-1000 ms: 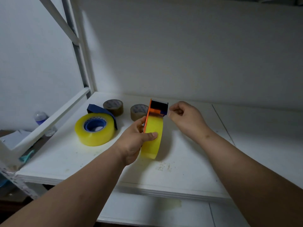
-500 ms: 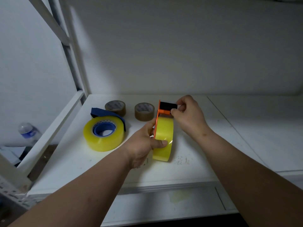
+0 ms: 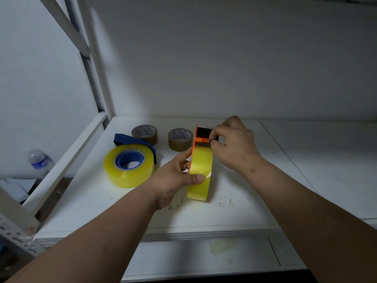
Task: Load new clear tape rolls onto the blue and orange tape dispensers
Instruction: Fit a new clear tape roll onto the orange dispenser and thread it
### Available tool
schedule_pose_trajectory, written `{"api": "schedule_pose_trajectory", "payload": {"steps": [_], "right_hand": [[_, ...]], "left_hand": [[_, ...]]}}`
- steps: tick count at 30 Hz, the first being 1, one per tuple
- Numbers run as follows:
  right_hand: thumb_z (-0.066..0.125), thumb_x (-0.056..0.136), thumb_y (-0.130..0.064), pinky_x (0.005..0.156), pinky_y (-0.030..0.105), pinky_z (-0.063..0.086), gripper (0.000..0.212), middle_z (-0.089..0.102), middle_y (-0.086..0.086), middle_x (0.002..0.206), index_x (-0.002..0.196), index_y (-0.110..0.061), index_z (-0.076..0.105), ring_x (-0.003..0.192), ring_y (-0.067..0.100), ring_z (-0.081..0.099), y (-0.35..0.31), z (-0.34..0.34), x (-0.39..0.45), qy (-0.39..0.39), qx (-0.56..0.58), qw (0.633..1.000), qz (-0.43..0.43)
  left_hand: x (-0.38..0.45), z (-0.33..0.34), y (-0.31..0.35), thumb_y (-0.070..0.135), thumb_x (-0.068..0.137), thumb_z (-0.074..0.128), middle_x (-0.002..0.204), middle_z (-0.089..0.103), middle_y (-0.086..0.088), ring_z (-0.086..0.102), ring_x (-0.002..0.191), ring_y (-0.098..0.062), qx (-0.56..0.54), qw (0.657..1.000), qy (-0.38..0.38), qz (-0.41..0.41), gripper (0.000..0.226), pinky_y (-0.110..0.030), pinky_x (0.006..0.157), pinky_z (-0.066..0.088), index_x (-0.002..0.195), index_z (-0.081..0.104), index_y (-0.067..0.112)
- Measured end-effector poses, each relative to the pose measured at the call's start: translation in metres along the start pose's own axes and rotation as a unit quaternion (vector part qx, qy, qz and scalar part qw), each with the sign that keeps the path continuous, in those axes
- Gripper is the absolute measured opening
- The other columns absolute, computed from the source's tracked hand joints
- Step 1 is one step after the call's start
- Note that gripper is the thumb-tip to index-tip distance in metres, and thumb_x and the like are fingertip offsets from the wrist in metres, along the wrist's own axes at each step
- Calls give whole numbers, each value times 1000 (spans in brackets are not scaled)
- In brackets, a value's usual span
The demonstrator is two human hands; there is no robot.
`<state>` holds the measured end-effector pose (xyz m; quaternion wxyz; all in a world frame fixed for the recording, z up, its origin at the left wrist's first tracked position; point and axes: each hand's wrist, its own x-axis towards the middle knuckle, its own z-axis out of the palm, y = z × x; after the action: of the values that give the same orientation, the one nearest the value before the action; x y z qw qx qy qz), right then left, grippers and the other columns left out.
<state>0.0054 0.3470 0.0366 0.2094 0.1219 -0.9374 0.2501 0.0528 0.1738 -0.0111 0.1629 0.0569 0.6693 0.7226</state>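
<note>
Since a second ago, the right hand (image 3: 234, 144) has been shifted from beside the black head of the orange dispenser (image 3: 199, 137) onto it, fingertips pinched at its blue edge. A clear tape roll (image 3: 201, 174) on that dispenser is gripped upright on the white surface (image 3: 255, 201) by the left hand (image 3: 175, 178). Left of it, the blue dispenser (image 3: 130, 142) is seen lying flat with another clear roll (image 3: 129, 165), near two brown rolls (image 3: 180, 139).
</note>
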Motion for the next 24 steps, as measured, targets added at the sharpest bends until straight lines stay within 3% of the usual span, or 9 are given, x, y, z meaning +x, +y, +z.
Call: {"api": "schedule_pose_trajectory", "payload": {"steps": [7, 14, 19, 22, 24], "right_hand": [[58, 75, -30, 86, 33, 22, 22, 44, -3, 99, 91, -37, 70, 103, 20, 48, 5, -2, 6, -68, -63, 996, -19], [53, 74, -34, 81, 33, 19, 13, 38, -6, 96, 72, -36, 66, 100, 22, 37, -5, -7, 11, -120, -108, 986, -46], [54, 81, -30, 83, 34, 22, 14, 44, -3, 101, 68, -34, 54, 105, 24, 39, -8, -7, 11, -112, -78, 990, -41], [51, 81, -28, 81, 33, 23, 11, 49, 1, 106, 70, -29, 53, 105, 26, 41, -10, -5, 6, -90, -83, 991, -46], [48, 81, -26, 80, 34, 24, 11, 51, 3, 106, 73, -23, 55, 103, 28, 43, -11, -4, 3, -71, -103, 991, -48]], "left_hand": [[-1, 8, 2, -19, 78, 64, 136, 57, -21, 59, 118, -34, 3, 1000, -9, -18, 89, -47, 103, 47, 150, 35, 25], [-7, 11, 2, -14, 79, 68, 134, 59, -14, 58, 122, -34, 23, 1000, 9, -12, 88, -47, 105, 48, 149, 37, 28], [-10, 13, 1, -9, 79, 71, 130, 61, -11, 61, 118, -31, 38, 999, 21, -9, 89, -48, 104, 48, 150, 35, 30], [-11, 14, -1, -5, 78, 74, 116, 62, -10, 65, 106, -27, 42, 999, 32, 10, 88, -44, 99, 52, 149, 35, 31], [-9, 13, -3, 0, 78, 76, 117, 62, -16, 65, 102, -25, 44, 998, 39, 24, 88, -42, 97, 54, 148, 36, 33]]}}
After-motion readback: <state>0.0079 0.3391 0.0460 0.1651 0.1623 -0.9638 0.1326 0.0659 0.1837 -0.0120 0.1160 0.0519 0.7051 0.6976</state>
